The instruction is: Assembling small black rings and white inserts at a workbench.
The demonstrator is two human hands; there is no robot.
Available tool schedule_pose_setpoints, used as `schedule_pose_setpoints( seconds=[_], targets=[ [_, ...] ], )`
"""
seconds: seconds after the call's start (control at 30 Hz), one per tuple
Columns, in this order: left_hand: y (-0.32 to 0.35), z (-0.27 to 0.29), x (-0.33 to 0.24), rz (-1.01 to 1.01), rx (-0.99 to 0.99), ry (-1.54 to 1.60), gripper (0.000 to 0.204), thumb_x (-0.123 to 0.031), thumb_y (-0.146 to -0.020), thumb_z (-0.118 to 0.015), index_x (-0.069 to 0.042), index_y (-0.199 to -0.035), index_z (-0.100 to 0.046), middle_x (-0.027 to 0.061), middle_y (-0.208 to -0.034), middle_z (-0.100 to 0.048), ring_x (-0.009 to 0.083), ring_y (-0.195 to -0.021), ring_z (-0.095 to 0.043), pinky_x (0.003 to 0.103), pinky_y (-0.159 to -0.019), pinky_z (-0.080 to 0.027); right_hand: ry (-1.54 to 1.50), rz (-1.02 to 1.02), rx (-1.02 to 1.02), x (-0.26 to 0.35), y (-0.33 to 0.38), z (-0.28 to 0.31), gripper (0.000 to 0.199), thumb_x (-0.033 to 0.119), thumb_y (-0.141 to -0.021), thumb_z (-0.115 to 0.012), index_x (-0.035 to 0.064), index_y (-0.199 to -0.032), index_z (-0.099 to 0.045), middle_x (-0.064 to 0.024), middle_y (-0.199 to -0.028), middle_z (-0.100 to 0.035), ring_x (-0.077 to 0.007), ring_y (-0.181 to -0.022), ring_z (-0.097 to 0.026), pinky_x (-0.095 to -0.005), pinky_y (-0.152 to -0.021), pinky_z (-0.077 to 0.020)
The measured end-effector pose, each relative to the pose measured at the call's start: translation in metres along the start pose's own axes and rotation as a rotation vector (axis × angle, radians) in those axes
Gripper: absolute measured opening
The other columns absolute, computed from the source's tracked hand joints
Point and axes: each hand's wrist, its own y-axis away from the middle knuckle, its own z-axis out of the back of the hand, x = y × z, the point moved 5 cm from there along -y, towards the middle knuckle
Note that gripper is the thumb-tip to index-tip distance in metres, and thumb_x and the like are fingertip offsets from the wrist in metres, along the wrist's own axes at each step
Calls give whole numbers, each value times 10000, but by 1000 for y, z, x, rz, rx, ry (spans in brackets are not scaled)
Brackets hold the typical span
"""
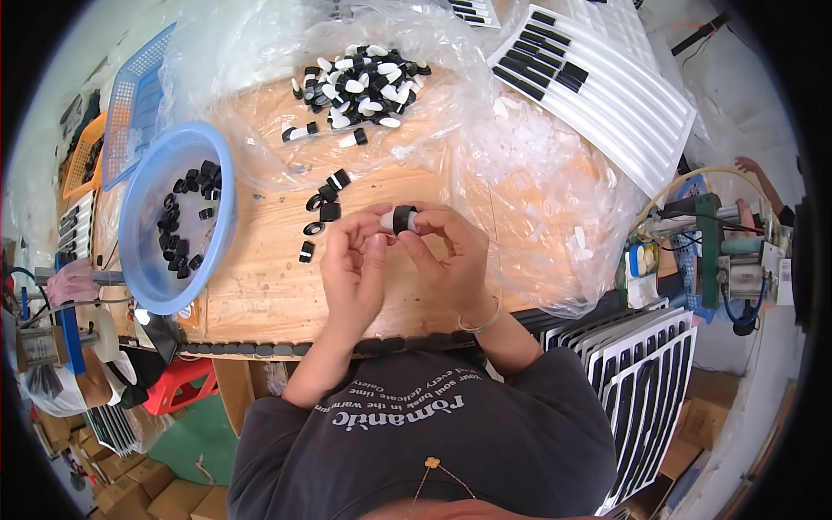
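My left hand [354, 264] and my right hand [455, 260] meet over the wooden table. Between their fingertips is a small black cap [404, 218] with a whitish part at its side. My right thumb and fingers grip the black cap from the right. The left fingers are pinched together at its whitish side; whether they hold a separate piece is hidden. Just left of my hands lie several loose black caps and rings [328, 211]. Farther off, a pile of black caps with white tongue-shaped inserts [364, 87] rests on clear plastic film.
A blue basin [224, 225] with black caps stands at the left. Behind it are a blue basket [130, 113] and an orange basket [84, 156]. White trays [633, 104] with black strips lie far right. A clamp machine [706, 234] stands at the right; another person's arm [763, 182] shows beyond.
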Motion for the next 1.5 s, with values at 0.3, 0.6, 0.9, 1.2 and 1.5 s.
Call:
schedule_pose_setpoints(
  seconds=[0.3,0.6,0.9,1.2,1.5],
  targets=[
    [-1,17,20,204,175,5,132,40,-891,-560,40,-1022,-581,62,-928,-635,76,-826,-592,182,-736,-455,-32,85,75,8,-5,4,204,-53,-729,-717,-3,-883,-594,-167,-983,-651,-207,-849,-655,-273,-721,-515],
    [-5,11,-5,-76,198,-302,87,74,-853,-561,37,-927,-586,67,-832,-619,106,-737,-574,203,-673,-431,50,164,190,24,-13,4,213,-59,-713,-707,10,-888,-608,-142,-945,-649,-241,-802,-663,-286,-685,-531],
    [0,21,-6,-34,339,-210,102,104,-809,-565,34,-876,-593,102,-824,-612,151,-750,-567,238,-658,-433,-45,167,291,41,-18,7,199,-44,-712,-715,9,-879,-620,-117,-925,-652,-238,-779,-664,-298,-660,-539],
    [3,13,-8,-426,251,-448,270,97,-737,-646,44,-991,-571,157,-909,-620,247,-839,-597,314,-790,-463,119,311,292,46,-13,2,182,-32,-725,-689,-7,-890,-617,-118,-1002,-622,-255,-841,-617,-321,-691,-503],
    [13,-8,-12,-904,118,-821,446,86,-689,-692,83,-1118,-571,219,-902,-652,330,-789,-646,364,-710,-534,260,277,238,39,-8,8,184,-20,-731,-666,-5,-902,-599,-118,-1032,-600,-282,-845,-584,-350,-738,-480]
  ],
)
